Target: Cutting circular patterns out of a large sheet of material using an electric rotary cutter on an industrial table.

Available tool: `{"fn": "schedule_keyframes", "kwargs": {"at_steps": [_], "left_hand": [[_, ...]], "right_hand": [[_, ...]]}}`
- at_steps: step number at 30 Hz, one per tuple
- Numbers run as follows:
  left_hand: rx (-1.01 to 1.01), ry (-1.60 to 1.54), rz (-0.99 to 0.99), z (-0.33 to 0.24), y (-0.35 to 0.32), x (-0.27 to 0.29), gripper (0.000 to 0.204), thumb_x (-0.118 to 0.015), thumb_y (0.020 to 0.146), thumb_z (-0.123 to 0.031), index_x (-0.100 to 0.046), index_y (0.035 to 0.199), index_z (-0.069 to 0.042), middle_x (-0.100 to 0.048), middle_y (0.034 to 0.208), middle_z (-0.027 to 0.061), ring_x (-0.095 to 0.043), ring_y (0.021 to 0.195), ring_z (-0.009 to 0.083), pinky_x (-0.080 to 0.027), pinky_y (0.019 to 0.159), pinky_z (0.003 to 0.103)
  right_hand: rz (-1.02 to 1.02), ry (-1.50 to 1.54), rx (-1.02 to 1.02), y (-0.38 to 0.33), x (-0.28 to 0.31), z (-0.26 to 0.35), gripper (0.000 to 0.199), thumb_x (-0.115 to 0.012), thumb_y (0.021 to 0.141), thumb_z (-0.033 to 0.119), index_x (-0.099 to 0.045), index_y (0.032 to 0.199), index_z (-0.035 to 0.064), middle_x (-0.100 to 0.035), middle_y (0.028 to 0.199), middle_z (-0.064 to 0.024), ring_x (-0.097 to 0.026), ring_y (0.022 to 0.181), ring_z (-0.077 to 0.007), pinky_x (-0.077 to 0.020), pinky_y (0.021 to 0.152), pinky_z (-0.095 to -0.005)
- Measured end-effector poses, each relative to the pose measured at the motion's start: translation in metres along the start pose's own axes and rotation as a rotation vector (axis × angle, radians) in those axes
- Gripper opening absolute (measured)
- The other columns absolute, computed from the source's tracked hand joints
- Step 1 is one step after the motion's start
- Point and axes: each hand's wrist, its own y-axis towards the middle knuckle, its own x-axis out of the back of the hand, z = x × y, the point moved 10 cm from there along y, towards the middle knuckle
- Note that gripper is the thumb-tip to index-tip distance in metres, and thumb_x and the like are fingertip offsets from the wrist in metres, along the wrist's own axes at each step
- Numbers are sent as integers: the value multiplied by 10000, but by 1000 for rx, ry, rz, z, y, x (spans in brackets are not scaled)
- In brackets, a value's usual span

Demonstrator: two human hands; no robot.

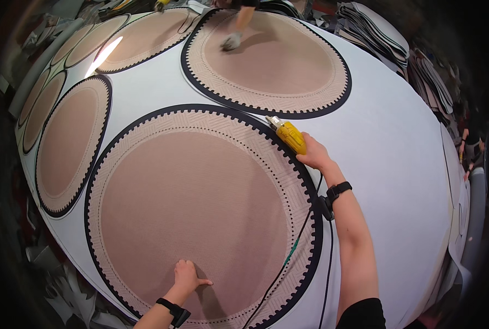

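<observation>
A large round mat print (195, 181) lies in front of me, with a brown middle, a patterned beige band and a dark notched border. My right hand (313, 152) is closed round the yellow body of a corded power tool (291, 136). The tool's metal head rests at the upper right border, close to where a second round print (266, 55) comes near. Its black cable (330, 263) runs down past my wrist. My left hand (186, 277) leans on the brown middle near the lower edge, thumb stretched out to the right and fingers bent down, holding nothing.
White sheet material (398, 164) surrounds the prints. Across from me another person's gloved hand (231, 42) is over the second print. Smaller oval prints (71, 145) lie at the left. Stacked mats (373, 35) stand far right, and scraps (71, 296) hang at lower left.
</observation>
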Motion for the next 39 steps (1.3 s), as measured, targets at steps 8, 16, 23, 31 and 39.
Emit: {"fn": "schedule_keyframes", "kwargs": {"at_steps": [8, 16, 23, 31, 39], "left_hand": [[-117, -61, -224, -4, -5, 0, 829, -758, 431, -640, -572, 915, 6, -542, 913, 141, -547, 921, 259, -470, 779, 358], [-82, -262, -232, 4, -10, -12, 744, -830, 456, -481, -562, 998, -47, -535, 1028, 105, -541, 992, 260, -482, 813, 366], [-465, -176, -356, -26, -95, -84, 497, -807, 561, -311, -555, 888, -35, -562, 944, 129, -549, 929, 256, -470, 720, 363], [-48, -1124, -128, 191, -192, -283, 223, -639, 743, -262, -641, 790, -44, -637, 776, 148, -614, 735, 312, -489, 673, 385], [327, -1555, -693, 402, -163, -311, 447, -562, 818, -97, -417, 1215, 47, -539, 1149, 192, -571, 984, 263, -465, 821, 331]], "right_hand": [[-326, 548, 223, -44, 44, 67, 633, -675, 685, 133, -385, 1238, 27, -526, 1111, -160, -532, 1015, -297, -427, 866, -349], [-106, 1335, 164, -191, 68, 197, 558, -616, 770, 211, -383, 1220, -23, -544, 1064, -158, -603, 918, -249, -512, 741, -320], [72, 1579, 54, -357, 14, 274, 625, -612, 765, 263, -355, 1243, -45, -523, 1099, -229, -592, 959, -307, -525, 784, -362], [455, 1453, -128, -492, -120, 328, 587, -638, 734, 203, -388, 1214, -25, -558, 1027, -188, -610, 903, -295, -520, 761, -375], [777, 1037, -59, -586, -257, 395, 698, -707, 699, 123, -338, 1279, -2, -537, 1103, -137, -546, 999, -207, -450, 848, -312]]}}
